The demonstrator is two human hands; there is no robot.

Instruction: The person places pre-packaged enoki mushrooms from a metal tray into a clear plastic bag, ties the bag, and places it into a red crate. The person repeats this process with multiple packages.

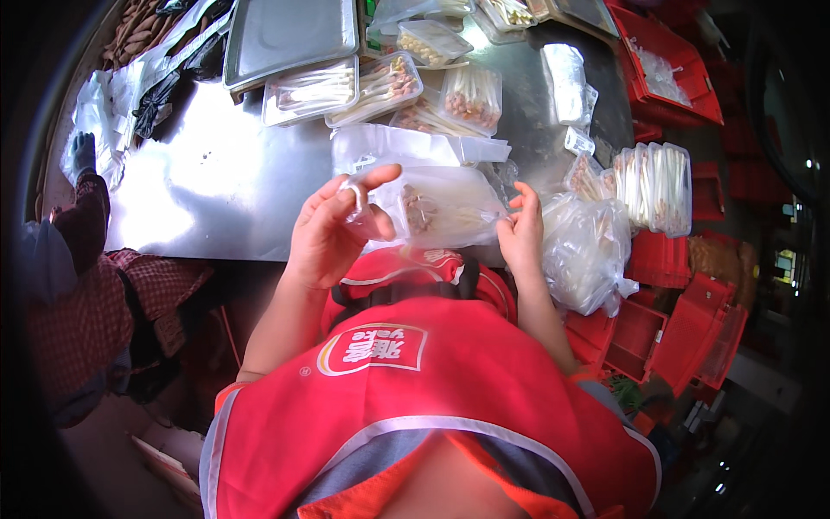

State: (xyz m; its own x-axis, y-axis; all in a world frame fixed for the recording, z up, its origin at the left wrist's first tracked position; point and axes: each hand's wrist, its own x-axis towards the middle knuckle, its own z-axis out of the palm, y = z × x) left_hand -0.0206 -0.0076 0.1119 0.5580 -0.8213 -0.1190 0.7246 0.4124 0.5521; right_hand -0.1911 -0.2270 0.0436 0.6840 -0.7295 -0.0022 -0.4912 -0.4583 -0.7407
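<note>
Before me, at the near edge of the metal table, lies a clear plastic bag [454, 188] around a tray of white-stemmed produce with brownish ends. My left hand [334, 224] holds a bunched strip of its clear film between thumb and fingers. At the opposite end, my right hand [524, 227] pinches the bag's edge by thumb and fingertips. The plastic blurs the tray's contents. Just beyond it is a pile of flat clear plastic bags [395, 144]. A large knotted plastic bag [583, 250] stands beside my right hand.
Filled trays [373, 87] line the far side, next to a metal tray [292, 39]. A stack of filled trays [655, 188] stands right. Red crates [687, 331] fill the right side. A co-worker's gloved hand [84, 152] rests on plastic at left.
</note>
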